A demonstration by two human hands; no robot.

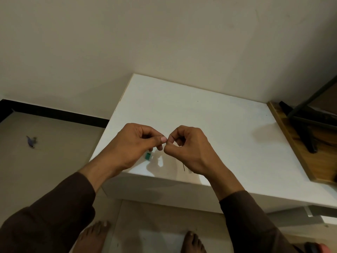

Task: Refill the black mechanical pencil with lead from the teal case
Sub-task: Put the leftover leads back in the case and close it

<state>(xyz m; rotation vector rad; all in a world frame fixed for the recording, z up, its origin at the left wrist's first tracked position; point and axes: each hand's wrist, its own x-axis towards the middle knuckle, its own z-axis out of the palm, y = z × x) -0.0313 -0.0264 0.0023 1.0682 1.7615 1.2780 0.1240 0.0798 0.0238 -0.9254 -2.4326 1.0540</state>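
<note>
My left hand (pixel 138 143) and my right hand (pixel 189 148) meet fingertip to fingertip above the front of the white table (pixel 209 125). The left thumb and forefinger pinch together; what they hold is too thin to make out, most likely a lead. My right hand is curled into a fist. A thin dark tip, which looks like the black mechanical pencil (pixel 183 168), sticks out below it; the rest is hidden in the hand. The teal case (pixel 148 155) shows just under the left fingers; I cannot tell whether it lies on the table or hangs from them.
A wooden board (pixel 299 157) with a black metal frame (pixel 308 125) lies along the table's right side. The wall stands close behind. A small bluish scrap (pixel 31 141) lies on the floor at the left. My bare feet (pixel 94 236) are below the front edge.
</note>
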